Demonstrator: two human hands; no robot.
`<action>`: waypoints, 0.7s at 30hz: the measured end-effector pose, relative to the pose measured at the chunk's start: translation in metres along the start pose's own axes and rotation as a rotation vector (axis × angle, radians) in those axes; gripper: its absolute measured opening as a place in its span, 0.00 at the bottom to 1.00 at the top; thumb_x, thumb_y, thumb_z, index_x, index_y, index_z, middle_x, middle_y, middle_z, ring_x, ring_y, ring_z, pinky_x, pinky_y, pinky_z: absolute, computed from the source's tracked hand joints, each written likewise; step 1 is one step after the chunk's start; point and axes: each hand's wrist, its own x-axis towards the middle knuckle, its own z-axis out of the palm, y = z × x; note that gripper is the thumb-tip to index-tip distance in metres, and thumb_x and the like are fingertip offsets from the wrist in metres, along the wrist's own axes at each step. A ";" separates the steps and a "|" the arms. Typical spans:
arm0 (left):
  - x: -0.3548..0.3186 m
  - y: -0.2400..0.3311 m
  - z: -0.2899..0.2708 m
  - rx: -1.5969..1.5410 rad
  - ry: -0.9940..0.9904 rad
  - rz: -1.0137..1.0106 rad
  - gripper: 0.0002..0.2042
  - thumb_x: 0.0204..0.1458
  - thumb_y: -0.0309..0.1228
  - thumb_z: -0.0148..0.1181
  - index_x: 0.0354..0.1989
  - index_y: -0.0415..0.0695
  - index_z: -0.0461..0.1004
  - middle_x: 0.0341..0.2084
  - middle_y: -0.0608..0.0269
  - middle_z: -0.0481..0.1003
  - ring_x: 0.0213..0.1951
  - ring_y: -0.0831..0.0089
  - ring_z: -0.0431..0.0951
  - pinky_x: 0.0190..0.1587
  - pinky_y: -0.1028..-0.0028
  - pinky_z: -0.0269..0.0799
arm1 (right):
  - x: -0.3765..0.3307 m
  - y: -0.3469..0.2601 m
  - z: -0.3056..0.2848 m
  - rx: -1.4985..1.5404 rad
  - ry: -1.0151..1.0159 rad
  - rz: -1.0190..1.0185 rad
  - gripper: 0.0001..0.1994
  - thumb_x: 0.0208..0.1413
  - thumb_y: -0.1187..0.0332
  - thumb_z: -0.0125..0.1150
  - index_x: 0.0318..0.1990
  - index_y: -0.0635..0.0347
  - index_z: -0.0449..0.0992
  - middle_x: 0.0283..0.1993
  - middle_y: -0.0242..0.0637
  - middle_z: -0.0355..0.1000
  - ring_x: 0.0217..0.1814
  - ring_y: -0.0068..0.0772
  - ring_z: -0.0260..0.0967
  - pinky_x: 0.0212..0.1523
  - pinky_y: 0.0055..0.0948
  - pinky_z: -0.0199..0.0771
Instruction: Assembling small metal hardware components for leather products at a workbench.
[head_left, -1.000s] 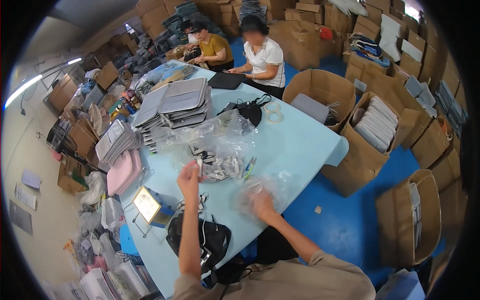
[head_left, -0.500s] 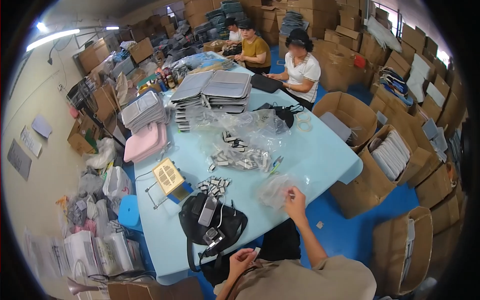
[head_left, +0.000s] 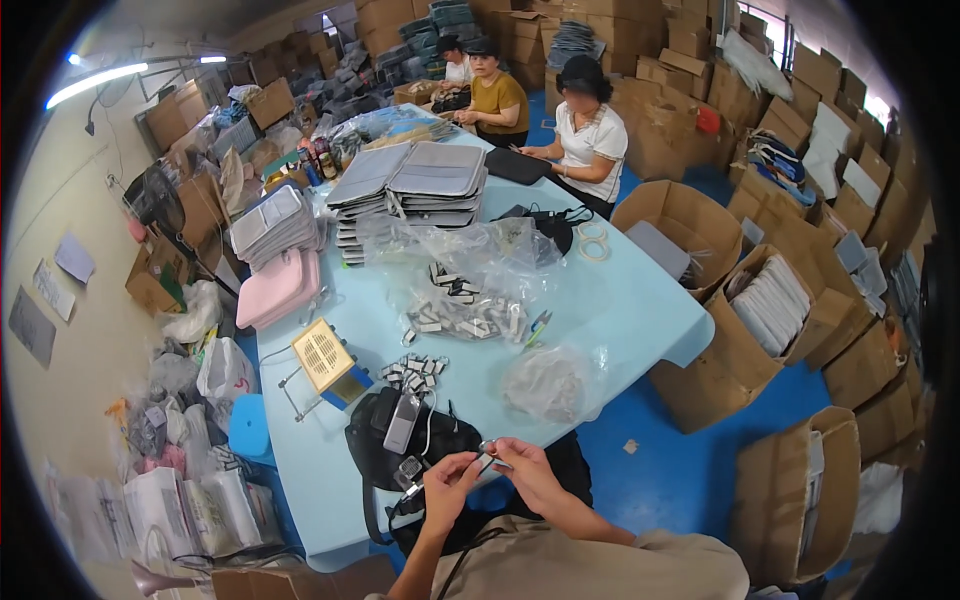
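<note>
My left hand (head_left: 447,487) and my right hand (head_left: 527,470) meet close to my body at the near edge of the light blue table (head_left: 640,310). Together they pinch a small grey metal clip (head_left: 488,455) between the fingertips. Just left of my hands lies a black bag (head_left: 400,445) with a grey phone-like thing (head_left: 402,422) on it. Beyond it sits a small heap of grey clips (head_left: 415,371). A crumpled clear plastic bag (head_left: 548,382) lies to the right, above my right hand.
A large clear bag of clips (head_left: 465,300), stacks of grey cases (head_left: 415,180), pink cases (head_left: 280,288) and a yellow box device (head_left: 322,357) are on the table. Three people sit at the far end. Open cardboard boxes (head_left: 745,330) line the blue floor on the right.
My right hand has come back from the clear plastic bag to my body. Both hands now meet on a small clip. The view has tilted and swung slightly.
</note>
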 end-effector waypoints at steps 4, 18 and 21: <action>-0.016 -0.008 0.003 -0.023 0.077 0.017 0.10 0.58 0.24 0.67 0.46 0.36 0.80 0.34 0.65 0.82 0.31 0.81 0.79 0.35 0.81 0.71 | 0.010 0.011 -0.005 0.049 -0.109 0.166 0.09 0.69 0.60 0.59 0.46 0.54 0.79 0.47 0.27 0.77 0.51 0.21 0.71 0.53 0.28 0.68; -0.003 -0.016 0.002 0.011 0.088 0.106 0.08 0.59 0.22 0.66 0.45 0.34 0.78 0.35 0.62 0.82 0.30 0.81 0.79 0.32 0.83 0.72 | 0.006 0.000 -0.012 -0.026 -0.132 0.174 0.05 0.69 0.63 0.59 0.44 0.51 0.77 0.45 0.22 0.75 0.49 0.14 0.69 0.49 0.20 0.69; -0.005 -0.011 0.008 0.045 0.068 0.098 0.08 0.59 0.22 0.65 0.45 0.34 0.78 0.34 0.61 0.81 0.29 0.81 0.79 0.32 0.83 0.72 | 0.003 0.003 -0.015 0.003 -0.093 0.172 0.06 0.69 0.61 0.60 0.44 0.50 0.78 0.44 0.21 0.75 0.48 0.14 0.70 0.47 0.21 0.70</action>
